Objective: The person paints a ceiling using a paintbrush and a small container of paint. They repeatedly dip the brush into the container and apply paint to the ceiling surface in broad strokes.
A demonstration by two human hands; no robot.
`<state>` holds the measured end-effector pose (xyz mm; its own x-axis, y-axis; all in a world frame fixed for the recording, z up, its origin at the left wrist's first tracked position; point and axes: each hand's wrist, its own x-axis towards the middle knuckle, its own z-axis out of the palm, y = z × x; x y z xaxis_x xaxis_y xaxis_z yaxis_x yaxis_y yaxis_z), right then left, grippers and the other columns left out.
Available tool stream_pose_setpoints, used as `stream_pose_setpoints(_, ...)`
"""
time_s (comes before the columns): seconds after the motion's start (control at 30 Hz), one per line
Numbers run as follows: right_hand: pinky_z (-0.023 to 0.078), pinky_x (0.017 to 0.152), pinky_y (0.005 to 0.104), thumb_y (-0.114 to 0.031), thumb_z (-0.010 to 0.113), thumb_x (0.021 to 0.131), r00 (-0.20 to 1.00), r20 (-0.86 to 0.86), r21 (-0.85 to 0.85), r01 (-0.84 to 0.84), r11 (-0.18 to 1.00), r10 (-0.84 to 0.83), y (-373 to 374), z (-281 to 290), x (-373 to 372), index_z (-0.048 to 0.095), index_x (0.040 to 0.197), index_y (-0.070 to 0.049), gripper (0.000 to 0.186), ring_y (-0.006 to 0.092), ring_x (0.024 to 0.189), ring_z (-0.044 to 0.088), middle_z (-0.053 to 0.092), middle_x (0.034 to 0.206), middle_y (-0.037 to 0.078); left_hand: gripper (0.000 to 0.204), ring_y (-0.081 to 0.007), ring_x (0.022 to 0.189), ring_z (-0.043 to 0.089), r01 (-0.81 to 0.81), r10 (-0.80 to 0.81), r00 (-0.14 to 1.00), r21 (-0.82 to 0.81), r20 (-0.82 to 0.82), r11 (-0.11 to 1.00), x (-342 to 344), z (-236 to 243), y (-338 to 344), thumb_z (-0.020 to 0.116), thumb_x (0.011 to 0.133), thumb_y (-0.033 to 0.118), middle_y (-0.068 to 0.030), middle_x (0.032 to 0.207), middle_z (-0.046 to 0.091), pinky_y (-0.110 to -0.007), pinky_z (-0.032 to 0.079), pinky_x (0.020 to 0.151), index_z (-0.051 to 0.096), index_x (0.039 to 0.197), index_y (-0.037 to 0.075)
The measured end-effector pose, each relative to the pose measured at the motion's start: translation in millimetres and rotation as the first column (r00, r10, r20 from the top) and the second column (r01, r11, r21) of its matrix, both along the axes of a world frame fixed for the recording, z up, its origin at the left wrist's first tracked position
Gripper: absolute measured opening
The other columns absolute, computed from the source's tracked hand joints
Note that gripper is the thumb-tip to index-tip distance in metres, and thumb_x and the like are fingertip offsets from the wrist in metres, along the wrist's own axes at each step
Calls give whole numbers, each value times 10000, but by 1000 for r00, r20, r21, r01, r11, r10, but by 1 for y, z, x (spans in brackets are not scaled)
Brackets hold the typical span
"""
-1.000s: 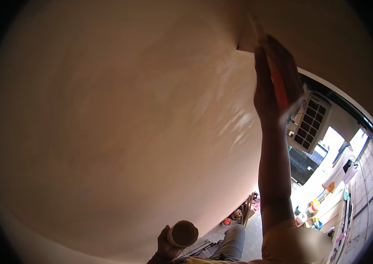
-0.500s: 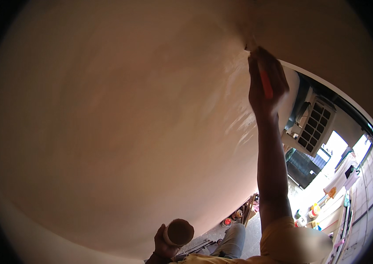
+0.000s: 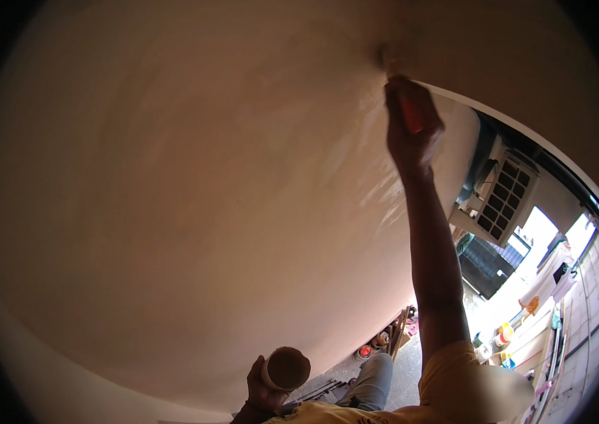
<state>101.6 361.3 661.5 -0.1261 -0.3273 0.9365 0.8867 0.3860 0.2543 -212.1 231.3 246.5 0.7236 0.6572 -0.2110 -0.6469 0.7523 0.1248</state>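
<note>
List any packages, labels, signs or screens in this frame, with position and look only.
No label, sign or screen shows clearly.
Cup: in the left hand, bottom centre; round, brown.
Tubs: small, yellow and white, on the ledge at lower right; too small to tell further.
Brush: orange handle in the raised right hand, against the wall.

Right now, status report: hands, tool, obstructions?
Right hand grips orange-handled brush, bristles on wall. Left hand holds small container. Nothing blocking.
</note>
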Motion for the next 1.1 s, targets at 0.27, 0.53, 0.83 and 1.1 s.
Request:
stream_pose_setpoints(0.27, 561, 678, 335, -4, 693, 867, 998, 51, 142, 23, 990, -31, -32, 40, -19, 715, 991, -44, 131, 253, 786, 710, 713, 931, 124, 550, -363, 1197, 611, -39, 38, 999, 28, 24, 999, 5, -11, 2, 458, 974, 572, -135, 1281, 630, -523, 599, 796, 582, 1306, 152)
stream_pose_setpoints(0.53, 569, 714, 343, 5, 729, 833, 955, 278, 59, -122, 991, 101, -20, 19, -64, 708, 958, -48, 137, 259, 811, 704, 715, 894, 111, 583, -355, 1220, 598, -45, 45, 998, 13, 33, 999, 7, -20, 2, 458, 964, 591, -127, 1296, 627, -528, 573, 848, 581, 1315, 142)
stream_pose_setpoints(0.83, 572, 703, 356, -151, 745, 865, 995, 31, 109, 94, 990, -98, 3, 76, -30, 727, 972, -73, 134, 292, 779, 714, 717, 877, 134, 587, -336, 1245, 584, -15, 13, 999, 58, 35, 998, 7, -22, 2, 460, 960, 598, -118, 1305, 625, -522, 541, 930, 586, 1310, 144)
stream_pose_setpoints(1.1, 560, 813, 312, 0, 687, 891, 967, -17, 17, -254, 967, 254, -11, 117, 8, 724, 1055, -29, 171, 175, 920, 682, 724, 1034, 108, 589, -335, 1274, 557, -17, 15, 1000, 80, 16, 997, 7, -24, 4, 470, 952, 605, -116, 1318, 615, -535, 513, 958, 582, 1313, 154)
